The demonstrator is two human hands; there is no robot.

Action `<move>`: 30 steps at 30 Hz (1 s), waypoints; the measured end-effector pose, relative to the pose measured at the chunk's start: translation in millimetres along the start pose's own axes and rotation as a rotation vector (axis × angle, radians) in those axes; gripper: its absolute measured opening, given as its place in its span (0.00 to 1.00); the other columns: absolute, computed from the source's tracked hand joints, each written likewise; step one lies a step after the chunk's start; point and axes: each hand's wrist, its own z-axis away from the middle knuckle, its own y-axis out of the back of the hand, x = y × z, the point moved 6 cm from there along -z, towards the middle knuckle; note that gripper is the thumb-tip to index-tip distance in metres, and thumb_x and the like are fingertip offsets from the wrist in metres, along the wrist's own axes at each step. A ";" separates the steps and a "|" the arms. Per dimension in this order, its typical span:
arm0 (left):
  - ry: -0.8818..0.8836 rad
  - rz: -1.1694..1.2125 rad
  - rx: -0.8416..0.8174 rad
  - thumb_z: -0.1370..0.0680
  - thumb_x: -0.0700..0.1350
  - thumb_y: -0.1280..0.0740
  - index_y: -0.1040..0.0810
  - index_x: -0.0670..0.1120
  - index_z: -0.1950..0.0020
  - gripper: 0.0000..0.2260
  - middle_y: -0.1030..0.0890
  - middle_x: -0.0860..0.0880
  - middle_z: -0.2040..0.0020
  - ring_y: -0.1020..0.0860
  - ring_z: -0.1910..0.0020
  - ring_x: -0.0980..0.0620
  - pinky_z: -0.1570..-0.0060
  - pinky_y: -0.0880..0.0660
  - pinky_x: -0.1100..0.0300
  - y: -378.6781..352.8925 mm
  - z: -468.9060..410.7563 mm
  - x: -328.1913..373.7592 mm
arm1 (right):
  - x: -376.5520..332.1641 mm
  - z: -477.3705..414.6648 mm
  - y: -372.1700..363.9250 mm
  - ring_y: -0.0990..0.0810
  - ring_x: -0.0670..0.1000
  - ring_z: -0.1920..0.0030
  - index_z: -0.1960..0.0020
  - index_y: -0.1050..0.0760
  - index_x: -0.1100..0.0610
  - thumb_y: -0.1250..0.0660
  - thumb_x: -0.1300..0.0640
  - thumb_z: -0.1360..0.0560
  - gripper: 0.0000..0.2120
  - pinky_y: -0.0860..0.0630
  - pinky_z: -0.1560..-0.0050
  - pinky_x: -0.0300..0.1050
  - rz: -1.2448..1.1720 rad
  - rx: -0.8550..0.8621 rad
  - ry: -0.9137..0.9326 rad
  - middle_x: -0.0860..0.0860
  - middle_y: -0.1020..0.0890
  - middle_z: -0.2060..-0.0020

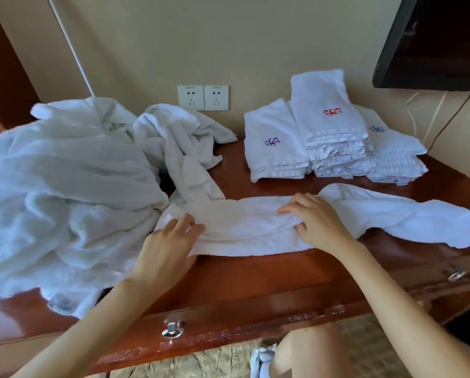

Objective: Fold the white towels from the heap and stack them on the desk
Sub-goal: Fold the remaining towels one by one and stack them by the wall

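Towel (pixel 255 227) lies lengthwise across the front of the tabletop (pixel 255 276), apparently spread for its next fold. Left hand (pixel 168 241) presses the towel's left end, fingers loosely spread, pinning rather than gripping. Right hand (pixel 315 222) pinches a mid-length ridge of cloth. Heap (pixel 65 186) sits left within reach; folded stacks (pixel 334 137) at rear right, clear of the work.
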 end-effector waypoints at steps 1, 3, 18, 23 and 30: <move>0.046 0.013 0.025 0.46 0.37 0.20 0.18 0.46 0.48 0.27 0.21 0.48 0.54 0.20 0.64 0.47 0.82 0.32 0.61 -0.6 7.2 -2.5 | 1.1 4.7 1.8 0.24 0.51 0.52 0.48 0.20 0.53 0.31 0.71 0.36 0.21 0.26 0.48 0.49 -0.005 0.020 -0.015 0.46 0.23 0.53; 0.126 0.044 0.071 0.44 0.32 0.23 0.18 0.47 0.47 0.27 0.21 0.48 0.52 0.20 0.64 0.46 0.83 0.32 0.61 0.7 21.4 -9.1 | 4.9 15.4 7.0 0.23 0.52 0.55 0.54 0.22 0.54 0.30 0.69 0.35 0.15 0.27 0.56 0.46 -0.003 0.061 -0.051 0.45 0.22 0.57; -0.147 0.016 -0.018 0.34 0.55 0.23 0.26 0.48 0.32 0.33 0.24 0.43 0.35 0.25 0.36 0.43 0.38 0.28 0.44 -4.0 -4.3 51.4 | -19.4 23.0 12.6 0.25 0.50 0.58 0.57 0.27 0.51 0.29 0.69 0.40 0.18 0.39 0.43 0.38 0.095 0.069 0.057 0.43 0.23 0.62; -0.230 0.305 -0.153 0.21 0.59 0.39 0.45 0.50 0.21 0.31 0.41 0.48 0.22 0.40 0.24 0.49 0.28 0.42 0.55 -6.2 -67.0 109.9 | 0.7 29.9 22.7 0.25 0.49 0.45 0.44 0.23 0.51 0.25 0.54 0.32 0.17 0.46 0.30 0.40 0.106 0.046 0.061 0.45 0.22 0.51; -0.083 0.595 -0.423 0.23 0.65 0.39 0.41 0.50 0.23 0.34 0.37 0.50 0.24 0.35 0.27 0.49 0.33 0.37 0.57 -26.1 -169.2 166.2 | 111.6 97.2 86.2 0.34 0.53 0.31 0.27 0.35 0.48 0.28 0.51 0.29 0.33 0.54 0.25 0.50 0.205 0.104 -0.478 0.50 0.30 0.34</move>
